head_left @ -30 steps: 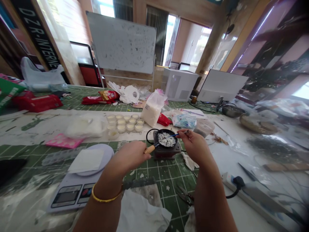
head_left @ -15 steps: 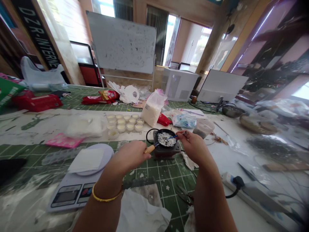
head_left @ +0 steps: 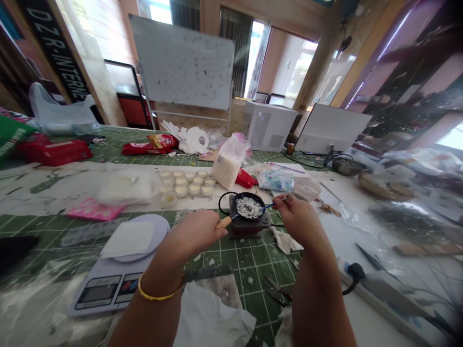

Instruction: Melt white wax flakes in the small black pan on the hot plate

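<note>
At round pan (head_left: 259, 198) of white flakes (head_left: 249, 208), left fingers (head_left: 221, 232) clasping wooden handle (head_left: 225, 221), right fingers (head_left: 282, 202) pinching stick (head_left: 269, 206)

Whiteboard (head_left: 184, 65), monitor (head_left: 331, 130), plastic bag (head_left: 63, 115)

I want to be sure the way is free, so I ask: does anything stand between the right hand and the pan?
Nothing visible blocks it. Only the blue stick, held in the right hand, spans the gap to the pan. The crumpled tissue lies nearer the camera, outside that gap.
</note>
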`<act>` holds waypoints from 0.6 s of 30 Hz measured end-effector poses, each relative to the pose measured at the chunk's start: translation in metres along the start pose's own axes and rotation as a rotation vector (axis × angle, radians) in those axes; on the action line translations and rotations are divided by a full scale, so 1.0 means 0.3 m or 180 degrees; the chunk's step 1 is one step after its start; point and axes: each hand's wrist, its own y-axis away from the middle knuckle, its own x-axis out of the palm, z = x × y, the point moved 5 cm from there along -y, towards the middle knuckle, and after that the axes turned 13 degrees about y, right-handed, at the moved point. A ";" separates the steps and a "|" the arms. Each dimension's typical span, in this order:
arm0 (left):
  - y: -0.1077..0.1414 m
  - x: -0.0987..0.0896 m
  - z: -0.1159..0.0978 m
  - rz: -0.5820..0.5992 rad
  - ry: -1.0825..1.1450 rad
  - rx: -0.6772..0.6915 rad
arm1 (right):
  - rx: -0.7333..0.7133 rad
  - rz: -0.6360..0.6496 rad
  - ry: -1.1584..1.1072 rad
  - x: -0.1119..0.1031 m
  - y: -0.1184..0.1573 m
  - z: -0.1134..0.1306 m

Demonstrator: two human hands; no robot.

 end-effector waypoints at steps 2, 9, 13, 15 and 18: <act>-0.001 0.002 0.000 0.0009 0.0010 0.0037 | -0.0132 0.0019 -0.0208 -0.002 0.004 0.012; 0.000 -0.001 -0.006 0.0014 0.0013 0.0037 | -0.0223 0.0082 -0.0305 0.002 0.007 0.022; 0.000 0.000 -0.005 0.0037 0.0034 0.0010 | -0.0222 -0.0125 -0.0631 -0.007 0.012 0.028; -0.001 0.001 -0.004 0.0030 0.0050 0.0022 | -0.0379 0.0026 -0.0780 0.008 0.015 0.046; -0.001 0.000 -0.002 0.0017 0.0077 0.0025 | -0.0590 0.0344 -0.0759 0.038 0.015 0.069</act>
